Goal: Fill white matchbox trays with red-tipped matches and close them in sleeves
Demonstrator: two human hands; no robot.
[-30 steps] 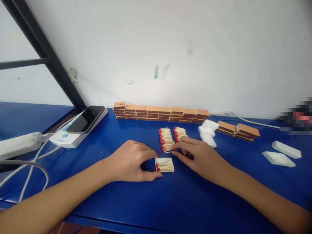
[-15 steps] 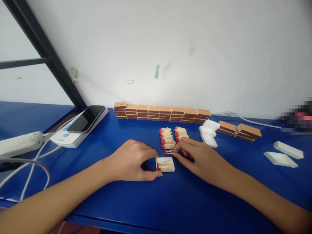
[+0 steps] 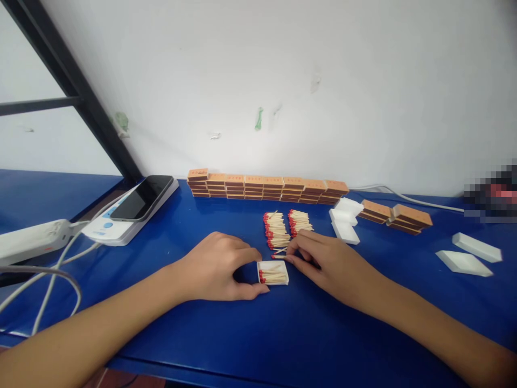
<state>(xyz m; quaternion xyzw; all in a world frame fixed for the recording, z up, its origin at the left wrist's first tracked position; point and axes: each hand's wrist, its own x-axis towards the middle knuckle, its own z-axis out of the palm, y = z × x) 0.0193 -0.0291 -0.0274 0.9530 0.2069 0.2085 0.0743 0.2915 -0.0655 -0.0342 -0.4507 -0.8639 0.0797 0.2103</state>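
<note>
A small white matchbox tray (image 3: 283, 265) lies on the blue table with several red-tipped matches (image 3: 274, 277) inside. My left hand (image 3: 220, 267) steadies it from the left, index finger at the far corner and thumb along the near edge. Just beyond the tray, my right hand (image 3: 319, 258) pinches a single match (image 3: 278, 257) by its plain end, the red head pointing left. Behind it lie two piles of matches, a left pile (image 3: 278, 231) and a right pile (image 3: 299, 220). My right fingers partly cover the near end of the right pile.
A long stack of matchboxes (image 3: 264, 187) runs along the wall, with a shorter stack (image 3: 410, 216) to its right. White empty trays (image 3: 345, 213) stand near it, and more white pieces (image 3: 464, 264) lie far right. At left are a phone (image 3: 143, 198), a power strip (image 3: 36, 240) and cables.
My right hand has drawn one match slightly toward me, away from the near end of the left pile. My left hand and the tray stay in place.
</note>
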